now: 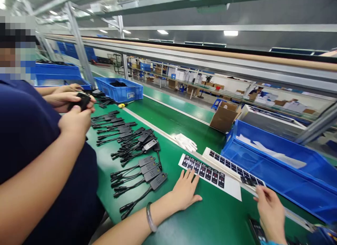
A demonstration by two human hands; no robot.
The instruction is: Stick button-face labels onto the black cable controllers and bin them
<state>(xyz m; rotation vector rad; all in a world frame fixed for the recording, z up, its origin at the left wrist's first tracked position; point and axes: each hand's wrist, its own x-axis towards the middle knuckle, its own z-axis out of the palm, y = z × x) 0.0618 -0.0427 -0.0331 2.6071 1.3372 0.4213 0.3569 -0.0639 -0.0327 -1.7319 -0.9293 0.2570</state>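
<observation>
Head view — green worktop (210,220), label sheet (205,173), blue bin (289,199), ceiling light (231,33)

- Rectangular ceiling lamps (231,33) shine overhead.
- A metal post (80,44) slants at left, beside long horizontal rails (200,59).
- Beyond the green bench (168,220), grey floor (204,103) shows.
- Boxes (295,106) crowd a long table (223,93) farther back.

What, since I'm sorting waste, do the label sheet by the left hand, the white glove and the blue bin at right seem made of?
Label sheet: probably paper, smooth, thin and flat. White glove: likely fabric, matte, softly crumpled. Blue bin: likely plastic, semi-glossy, soft highlights.
</observation>
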